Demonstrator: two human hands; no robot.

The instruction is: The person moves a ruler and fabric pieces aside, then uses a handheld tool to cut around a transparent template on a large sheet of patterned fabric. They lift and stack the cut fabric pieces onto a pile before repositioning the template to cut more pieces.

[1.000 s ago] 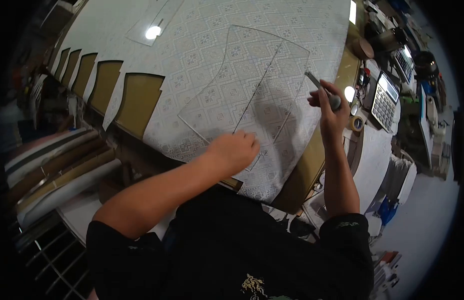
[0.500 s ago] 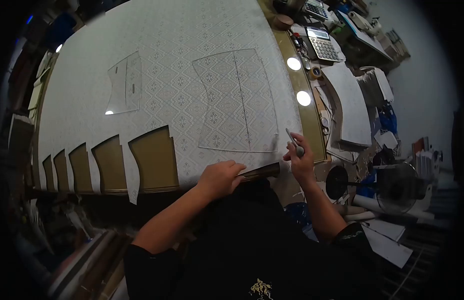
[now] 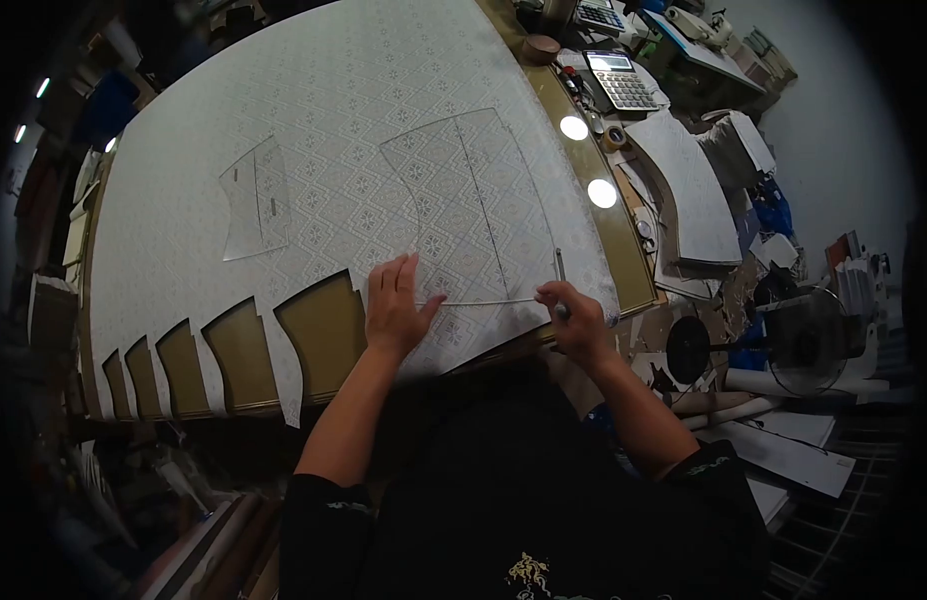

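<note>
Pale patterned fabric [image 3: 333,80] covers the table. On it lies a large clear template [image 3: 458,185] with curved sides and a dark line down its middle. My left hand [image 3: 395,308] is on its near left corner, palm down, with fingers and thumb apart. At the near right corner, my right hand [image 3: 575,318] is closed around a slim grey pen-like tool [image 3: 559,262], whose exact kind I cannot make out. Its fingertips are at the template's near edge. Further left is a smaller clear template [image 3: 257,200] with two dark slots.
Several curved cutouts along the fabric's near edge bare the brown tabletop [image 3: 318,325]. Along the right side are a calculator [image 3: 621,82], a tape roll [image 3: 613,138] and a stack of curved white pieces [image 3: 688,190]. A fan [image 3: 798,340] stands at right.
My left hand has moved up and left from the fabric's front edge onto the template's corner, its fingers spreading. My right hand has moved left to the other near corner. The view has shifted slightly.
</note>
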